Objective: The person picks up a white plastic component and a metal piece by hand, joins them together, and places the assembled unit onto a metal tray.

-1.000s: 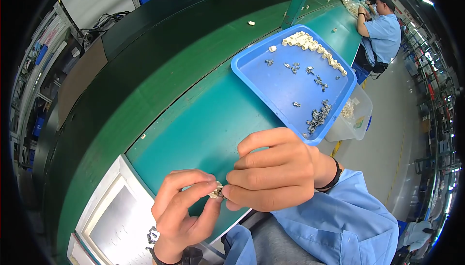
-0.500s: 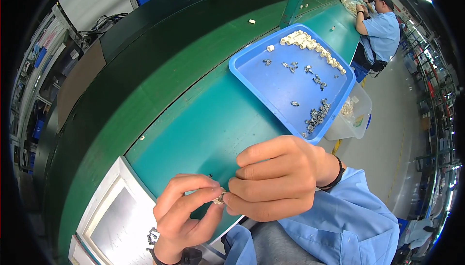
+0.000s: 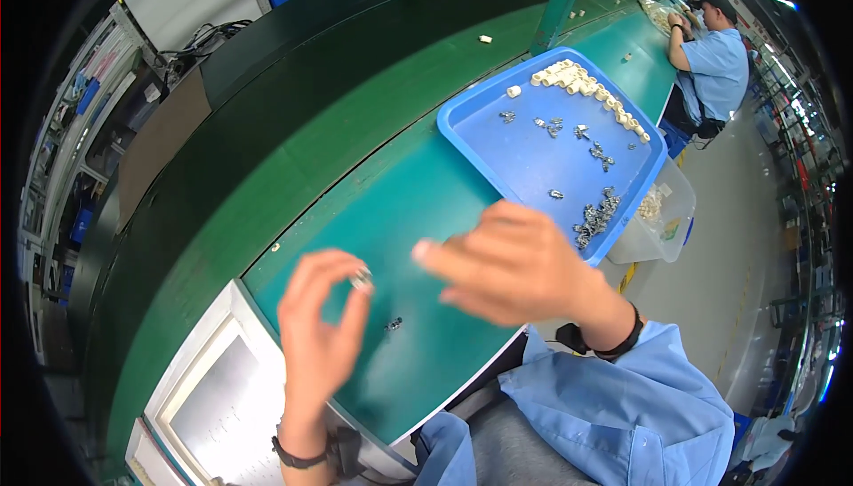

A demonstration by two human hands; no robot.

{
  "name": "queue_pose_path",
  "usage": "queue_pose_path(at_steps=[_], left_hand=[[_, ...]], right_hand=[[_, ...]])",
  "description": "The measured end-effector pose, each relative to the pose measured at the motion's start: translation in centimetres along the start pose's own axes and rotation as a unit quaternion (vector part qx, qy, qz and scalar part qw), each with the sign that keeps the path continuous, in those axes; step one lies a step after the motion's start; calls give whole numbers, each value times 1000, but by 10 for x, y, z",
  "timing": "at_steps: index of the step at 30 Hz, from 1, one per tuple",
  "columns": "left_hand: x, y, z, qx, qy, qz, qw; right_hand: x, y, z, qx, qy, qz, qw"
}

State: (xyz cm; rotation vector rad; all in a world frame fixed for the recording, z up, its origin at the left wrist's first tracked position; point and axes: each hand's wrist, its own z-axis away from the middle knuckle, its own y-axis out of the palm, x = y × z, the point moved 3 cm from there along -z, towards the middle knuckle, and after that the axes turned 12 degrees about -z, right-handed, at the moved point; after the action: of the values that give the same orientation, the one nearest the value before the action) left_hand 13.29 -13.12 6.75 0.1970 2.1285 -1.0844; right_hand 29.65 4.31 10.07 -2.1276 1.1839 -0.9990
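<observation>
Left hand [image 3: 315, 330]: pinching small metal part [image 3: 362, 281] at fingertips
Right hand [image 3: 511, 264]: blurred, loosely open, empty
Table [image 3: 391, 184]: one loose metal piece [image 3: 393, 323]
Blue tray [image 3: 533, 162]: many white sleeves [image 3: 582, 86] and metal clips [image 3: 597, 215] unassembled

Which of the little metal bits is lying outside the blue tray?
The lone small metal piece on the green table, between the hands; the rest lie in the blue tray.

Your part [image 3: 362, 280] is a small, pale metallic piece pinched at the fingertips of your left hand [image 3: 315, 335], held up above the green counter [image 3: 391, 219]. It's too small to make out shape or orientation. A second tiny dark metal piece [image 3: 393, 323] lies loose on the counter, just right of that hand and below your blurred right hand [image 3: 511, 264].
</observation>
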Motion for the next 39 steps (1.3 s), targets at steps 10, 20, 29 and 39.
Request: queue_pose_path(at_steps=[10, 20, 29, 39], left_hand=[[189, -49, -2, -51, -227, -270, 934], [188, -51, -1, -40, -212, -298, 930], [186, -47, -8, -37, -197, -281, 938], [205, -45, -46, 14, -205, -320, 925]], right_hand=[[-88, -66, 126, 31, 398, 161, 902], [-88, -58, 135, 62, 464, 75, 880], [-95, -48, 129, 28, 484, 88, 870], [-108, -44, 130, -6, 450, 94, 888]])
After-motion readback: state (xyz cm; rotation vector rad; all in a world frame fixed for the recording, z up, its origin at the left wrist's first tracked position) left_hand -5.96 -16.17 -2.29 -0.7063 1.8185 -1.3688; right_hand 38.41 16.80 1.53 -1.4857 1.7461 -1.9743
